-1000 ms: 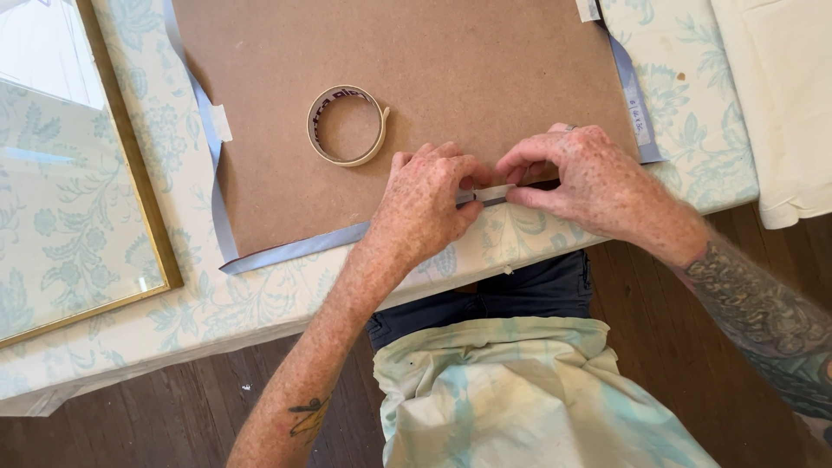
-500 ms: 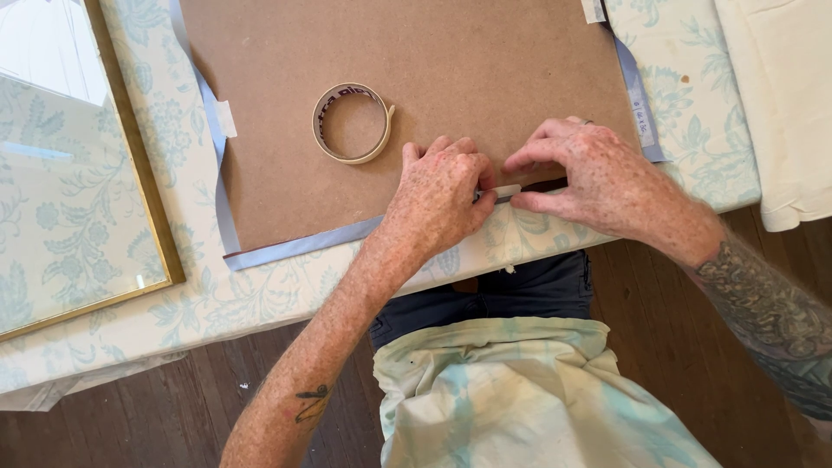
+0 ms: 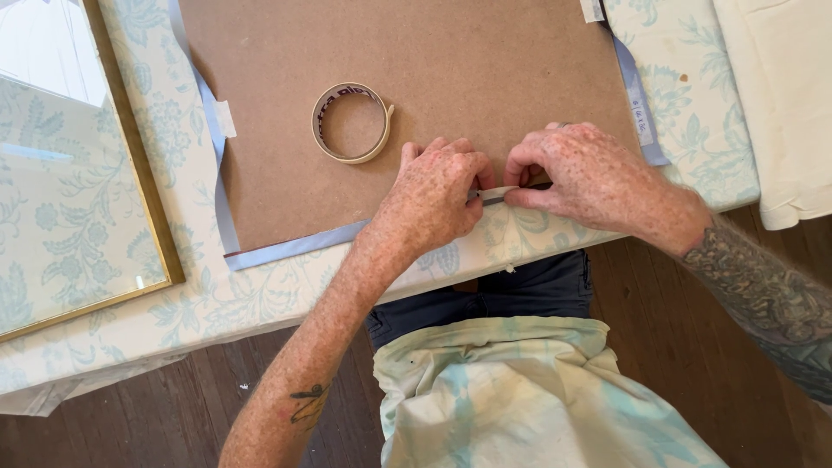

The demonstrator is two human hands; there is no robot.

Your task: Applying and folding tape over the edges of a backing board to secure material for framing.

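Head-camera view from above: a person's two bare hands meet at the near edge of a brown backing board (image 3: 451,52) that fills the upper middle of the frame. The left hand (image 3: 433,204), just left of centre, is curled with its fingertips pinching a short strip of pale tape (image 3: 496,198) against the board's lower edge. The right hand (image 3: 589,178), just right of centre, is also clenched, its thumb and fingers pressing the other end of the same strip, so the two hands nearly touch over it. How firmly either hand grips cannot be told.

A roll of tape (image 3: 351,122) lies flat on the board above and to the left of the left hand, well clear of the fingers. A grey-blue border (image 3: 290,247) shows beneath the board along its left and lower left edges and again at the right edge. A small piece of white tape (image 3: 225,119) sits on the board's left edge.

Board and border rest on a table covered in a pale cloth with a blue floral print (image 3: 217,299). At the left of the frame lies a gold-edged frame with glass (image 3: 130,165). A cream cloth (image 3: 780,95) occupies the upper right corner. Dark wooden floor (image 3: 113,433) fills the lower part of the frame.
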